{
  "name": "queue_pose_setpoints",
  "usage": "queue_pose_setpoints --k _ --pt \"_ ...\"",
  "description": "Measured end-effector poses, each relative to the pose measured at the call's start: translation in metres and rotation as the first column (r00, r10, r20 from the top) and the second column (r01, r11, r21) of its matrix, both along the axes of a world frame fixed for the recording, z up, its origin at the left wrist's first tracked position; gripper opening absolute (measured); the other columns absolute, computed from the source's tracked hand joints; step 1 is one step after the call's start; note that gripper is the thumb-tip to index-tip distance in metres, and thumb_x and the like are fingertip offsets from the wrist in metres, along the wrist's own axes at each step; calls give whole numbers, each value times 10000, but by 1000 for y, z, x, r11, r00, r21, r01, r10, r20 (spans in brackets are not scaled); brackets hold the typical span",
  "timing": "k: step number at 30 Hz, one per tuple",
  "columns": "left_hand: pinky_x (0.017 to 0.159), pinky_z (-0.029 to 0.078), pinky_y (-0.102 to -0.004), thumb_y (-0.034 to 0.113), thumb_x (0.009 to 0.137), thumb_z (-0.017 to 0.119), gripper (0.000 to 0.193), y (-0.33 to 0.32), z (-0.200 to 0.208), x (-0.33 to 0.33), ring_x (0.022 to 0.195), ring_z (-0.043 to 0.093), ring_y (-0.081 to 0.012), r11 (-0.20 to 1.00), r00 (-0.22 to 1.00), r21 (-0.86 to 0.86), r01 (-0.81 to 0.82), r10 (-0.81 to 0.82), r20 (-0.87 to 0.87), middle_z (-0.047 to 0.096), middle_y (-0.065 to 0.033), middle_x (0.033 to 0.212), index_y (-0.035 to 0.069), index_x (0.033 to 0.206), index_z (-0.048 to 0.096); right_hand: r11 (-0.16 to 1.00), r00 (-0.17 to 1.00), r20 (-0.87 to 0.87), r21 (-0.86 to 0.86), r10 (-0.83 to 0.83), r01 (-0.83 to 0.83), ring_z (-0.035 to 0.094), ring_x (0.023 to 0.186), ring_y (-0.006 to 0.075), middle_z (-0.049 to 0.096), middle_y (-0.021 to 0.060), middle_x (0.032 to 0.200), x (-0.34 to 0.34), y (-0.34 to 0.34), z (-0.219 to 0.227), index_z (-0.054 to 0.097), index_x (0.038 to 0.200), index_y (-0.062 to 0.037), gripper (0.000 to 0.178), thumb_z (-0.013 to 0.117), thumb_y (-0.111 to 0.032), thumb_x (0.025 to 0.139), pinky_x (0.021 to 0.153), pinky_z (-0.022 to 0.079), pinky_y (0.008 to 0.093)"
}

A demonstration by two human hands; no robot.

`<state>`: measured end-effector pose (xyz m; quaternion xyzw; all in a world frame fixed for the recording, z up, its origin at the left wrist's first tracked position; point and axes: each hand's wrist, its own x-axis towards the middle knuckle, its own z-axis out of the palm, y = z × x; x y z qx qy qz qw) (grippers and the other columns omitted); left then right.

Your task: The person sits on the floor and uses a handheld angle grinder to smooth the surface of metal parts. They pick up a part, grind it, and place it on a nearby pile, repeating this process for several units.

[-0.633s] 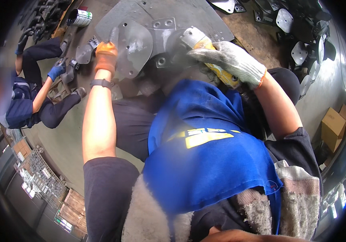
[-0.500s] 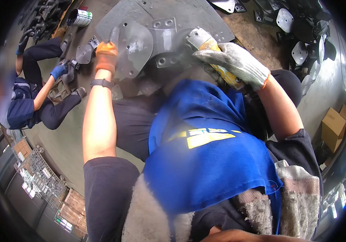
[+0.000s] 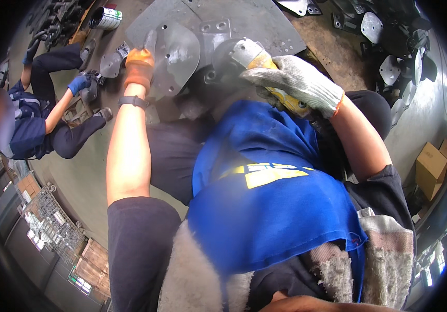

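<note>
My left hand (image 3: 139,70), in an orange glove with a greyed fingertip, closes on the left edge of a rounded grey metal plate (image 3: 177,54) with small holes. Joined to or lying against that plate is a metal bracket (image 3: 216,37) with holes in its ends. My right hand (image 3: 299,80), in a whitish knitted glove, is wrapped round a yellow angle grinder (image 3: 263,61). The grinder's silvery head is over the bracket's right side; its disc is blurred. Both pieces rest on a large dark metal sheet (image 3: 270,23).
Left of me a person in blue gloves (image 3: 79,83) handles a similar metal part (image 3: 111,64). Behind lies a tipped can (image 3: 106,18). Several metal plates (image 3: 390,69) are piled at right, near a cardboard box (image 3: 430,169). A wire cage (image 3: 52,221) stands lower left.
The grinder and my right hand have shifted slightly left and down over the bracket. My left hand keeps its place on the plate's edge.
</note>
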<state>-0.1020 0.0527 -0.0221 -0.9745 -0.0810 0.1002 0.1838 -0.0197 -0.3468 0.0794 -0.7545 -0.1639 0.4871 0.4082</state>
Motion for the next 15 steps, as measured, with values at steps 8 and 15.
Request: queue_pose_setpoints --k 8,15 --pt "867 563 -472 296 1025 412 441 -9 -20 -11 967 705 -402 945 954 -181 -274 290 72 738 -239 970 27 971 757 998 995 94 -54 38 -33 667 695 170 695 66 808 -3 -16 23 738 1171 -106 398 718 -414 920 666 523 341" --pt "965 511 -498 633 1040 288 798 -86 16 -28 1098 638 -476 535 706 -690 -488 706 48 709 -289 1081 -29 1022 734 976 949 -232 -16 -214 216 637 651 113 663 57 818 -32 -3 47 689 1108 29 540 655 -497 989 572 513 268"
